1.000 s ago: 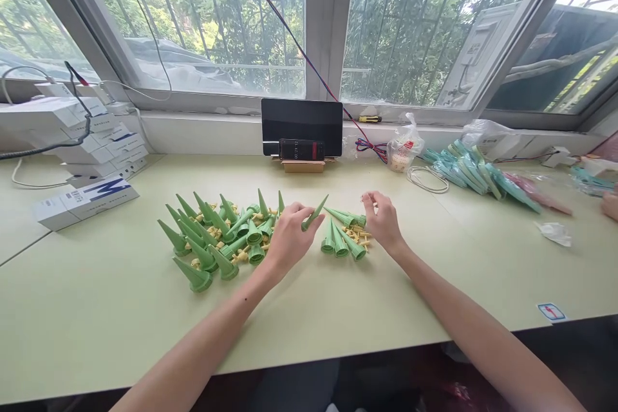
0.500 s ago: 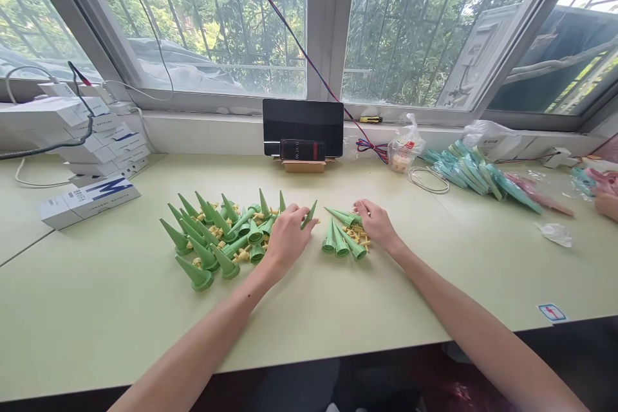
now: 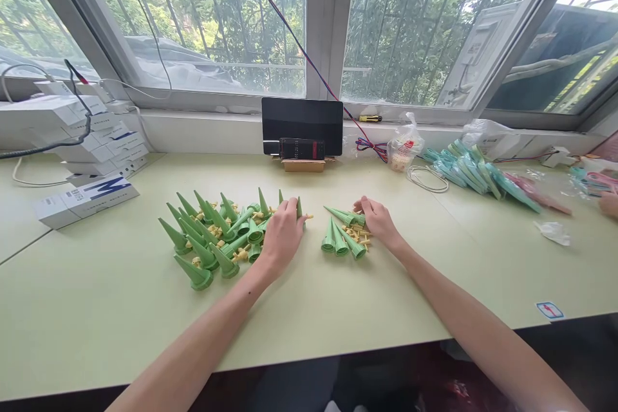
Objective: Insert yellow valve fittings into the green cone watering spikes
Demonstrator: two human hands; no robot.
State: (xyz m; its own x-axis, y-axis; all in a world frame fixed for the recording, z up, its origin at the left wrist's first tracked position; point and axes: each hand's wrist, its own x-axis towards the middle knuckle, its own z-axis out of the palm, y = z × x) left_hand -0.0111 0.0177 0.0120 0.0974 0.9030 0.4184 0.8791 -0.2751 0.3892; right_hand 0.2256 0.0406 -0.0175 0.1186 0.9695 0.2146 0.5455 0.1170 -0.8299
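Note:
Several green cones with yellow pieces among them form a large pile (image 3: 205,251) left of centre. My left hand (image 3: 282,232) is at the pile's right edge, its fingers closed round a green cone (image 3: 299,207) whose tip shows above them; a yellow piece (image 3: 309,217) sticks out beside the thumb. A smaller group of green cones (image 3: 340,243) lies right of it, with yellow pieces (image 3: 363,236) at its right side. My right hand (image 3: 376,220) rests at that group's right edge, fingers curled; whatever they hold, if anything, is hidden.
White boxes (image 3: 87,201) stand at the left. A black screen (image 3: 302,122) with a phone (image 3: 302,149) before it is at the back. Bagged turquoise items (image 3: 468,167) and a crumpled wrapper (image 3: 553,232) lie right. Another person's hand (image 3: 609,204) shows at the right edge.
My left hand has moved slightly left with the green cone, which now shows less behind the fingers. My right hand has barely moved.

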